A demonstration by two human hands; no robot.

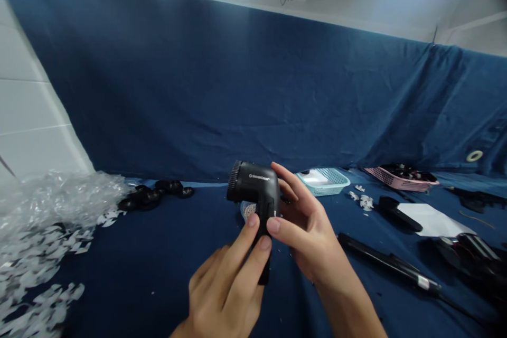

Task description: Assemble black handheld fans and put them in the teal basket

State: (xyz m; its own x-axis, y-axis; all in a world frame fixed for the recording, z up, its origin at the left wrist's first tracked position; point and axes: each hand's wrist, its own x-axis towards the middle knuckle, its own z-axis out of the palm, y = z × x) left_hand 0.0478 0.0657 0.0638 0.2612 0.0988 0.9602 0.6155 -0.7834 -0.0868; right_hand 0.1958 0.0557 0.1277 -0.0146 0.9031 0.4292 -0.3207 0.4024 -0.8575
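Observation:
Both hands hold a black pistol-shaped lint remover [257, 182] upright in front of me, its ridged round head facing left and a white brand print on its side. My left hand [227, 285] is closed on the handle from the lower left, with two fingertips pressed on its front. My right hand [307, 227] wraps the back of the body, thumb on the handle and fingers behind. Partly hidden behind the handle stands a small clear bowl [246, 210] of tiny metal parts, probably screws.
Left lie a heap of clear plastic bags [67, 195], scattered white plastic pieces [43, 285] and black round parts [148, 195]. Right are a light blue basket [330, 190], a pink basket [407, 184] of black parts, a white sheet [435, 220] and a corded black electric screwdriver [388, 261].

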